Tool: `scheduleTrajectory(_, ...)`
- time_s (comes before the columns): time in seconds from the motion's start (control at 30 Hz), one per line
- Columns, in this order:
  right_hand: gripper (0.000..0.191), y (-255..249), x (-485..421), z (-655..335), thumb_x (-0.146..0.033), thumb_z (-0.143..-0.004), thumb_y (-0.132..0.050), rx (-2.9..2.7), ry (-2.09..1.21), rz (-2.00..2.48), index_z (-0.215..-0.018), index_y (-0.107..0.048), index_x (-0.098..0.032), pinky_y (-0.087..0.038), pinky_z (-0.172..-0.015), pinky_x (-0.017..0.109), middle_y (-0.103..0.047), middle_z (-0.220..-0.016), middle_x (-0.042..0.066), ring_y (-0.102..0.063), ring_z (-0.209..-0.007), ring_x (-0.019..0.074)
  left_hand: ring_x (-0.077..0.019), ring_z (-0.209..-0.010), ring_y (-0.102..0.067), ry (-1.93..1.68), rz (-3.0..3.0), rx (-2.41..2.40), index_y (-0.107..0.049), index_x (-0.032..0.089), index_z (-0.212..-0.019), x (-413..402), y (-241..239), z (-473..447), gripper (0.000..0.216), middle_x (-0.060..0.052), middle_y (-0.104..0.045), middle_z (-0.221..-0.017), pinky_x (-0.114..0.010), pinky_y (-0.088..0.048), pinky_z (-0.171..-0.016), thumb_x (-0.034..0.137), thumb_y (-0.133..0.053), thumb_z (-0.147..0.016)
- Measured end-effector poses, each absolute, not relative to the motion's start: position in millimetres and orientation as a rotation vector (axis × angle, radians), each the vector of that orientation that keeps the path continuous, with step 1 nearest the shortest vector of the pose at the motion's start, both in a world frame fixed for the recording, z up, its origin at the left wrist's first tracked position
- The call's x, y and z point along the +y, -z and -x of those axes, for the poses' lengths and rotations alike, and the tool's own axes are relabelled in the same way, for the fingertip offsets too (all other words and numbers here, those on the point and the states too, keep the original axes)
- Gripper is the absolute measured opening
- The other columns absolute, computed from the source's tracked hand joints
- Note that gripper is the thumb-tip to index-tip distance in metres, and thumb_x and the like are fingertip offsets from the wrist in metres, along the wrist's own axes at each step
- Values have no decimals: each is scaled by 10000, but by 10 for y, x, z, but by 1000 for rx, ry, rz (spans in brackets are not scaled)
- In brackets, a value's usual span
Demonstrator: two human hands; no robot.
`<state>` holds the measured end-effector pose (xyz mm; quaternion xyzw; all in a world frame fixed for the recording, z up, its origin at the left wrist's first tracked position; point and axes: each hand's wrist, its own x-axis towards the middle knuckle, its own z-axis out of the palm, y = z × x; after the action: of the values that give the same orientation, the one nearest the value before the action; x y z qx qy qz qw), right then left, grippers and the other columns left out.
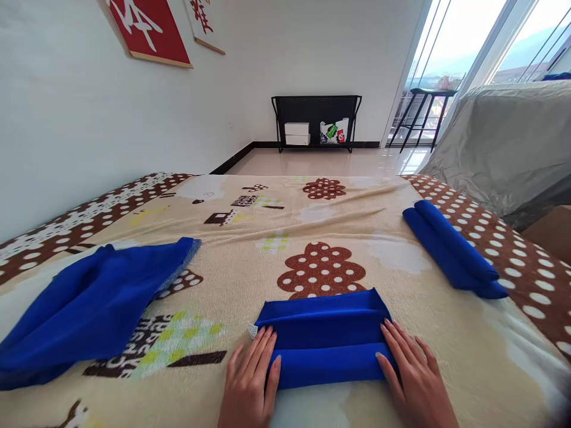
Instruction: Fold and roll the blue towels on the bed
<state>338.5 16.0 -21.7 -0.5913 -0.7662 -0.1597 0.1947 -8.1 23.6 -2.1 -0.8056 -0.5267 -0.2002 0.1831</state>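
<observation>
A folded blue cloth (328, 333) lies in front of me on the patterned blanket, its near edge turned up in a long flat fold. A small white label (252, 330) sticks out at its left end. My left hand (250, 377) rests on that left end with the fingers stretched forward and the thumb apart. At the right end, my right hand (413, 371) lies the same way, fingers extended over the edge. Whether either thumb pinches the fabric underneath cannot be seen. Farther right is a rolled blue cloth (452, 246). On the left a crumpled blue cloth (89, 303) is spread loosely.
The cream blanket (232, 255) has brown dotted borders and covers the bed-like surface. Beyond stands a black metal rack (316, 110) holding white boxes (297, 134) and a printed bag (334, 131). A grey sheet (513, 131) drapes something at right, near a black stool (432, 93).
</observation>
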Motion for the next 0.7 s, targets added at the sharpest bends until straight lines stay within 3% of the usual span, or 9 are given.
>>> scheduleTrajectory(0.1, 486, 143, 172, -3198, -418, -979, -455, -2108, 473, 1638, -1362, -544, -133, -266, -1113, 522, -597, -1384, 111, -547, -1289, 308, -214, -1113, -676, 621, 2249, -1419, -636, 156, -1240, 242, -58, -65, 339, -73, -727, -1217, -452, -156, -1192, 184, -485, -938)
scheduleTrajectory(0.27, 417, -14, 286, -2645, -322, -982, -469, -2325, 347, 1384, -1366, -559, -189, -371, -1068, 373, -589, -1399, 37, -572, -1272, 204, -192, -1193, -638, 545, 2478, -1300, -621, 150, -1289, 333, -186, -650, 403, -58, -661, -1333, -347, -437, -1008, 190, -440, -931)
scheduleTrajectory(0.4, 475, 10, 376, -2679, -424, -1002, -436, -2346, 294, 1479, -1414, -517, -202, -420, -1029, 377, -537, -1448, 31, -557, -1291, 211, -215, -1253, -599, 502, 2514, -1404, -546, 156, -1384, 406, -158, -716, 454, -53, -592, -1419, -377, -485, -993, 297, -480, -958)
scheduleTrajectory(0.57, 558, 191, 368, -3234, -479, -1012, -388, -2195, 306, 1730, -1489, -413, -192, -378, -1078, 419, -481, -1497, 40, -492, -1355, 227, -235, -1282, -575, 533, 2253, -1653, -497, 141, -1424, 353, 33, -176, 489, -89, -595, -1415, -417, -448, -1028, 328, -467, -973)
scheduleTrajectory(0.7, 546, 220, 331, -3293, -434, -1004, -387, -2136, 371, 1765, -1462, -449, -145, -305, -1119, 510, -509, -1472, 78, -444, -1390, 287, -256, -1226, -616, 557, 2158, -1654, -561, 137, -1360, 313, 102, -41, 430, -123, -631, -1365, -506, -255, -1164, 263, -444, -965)
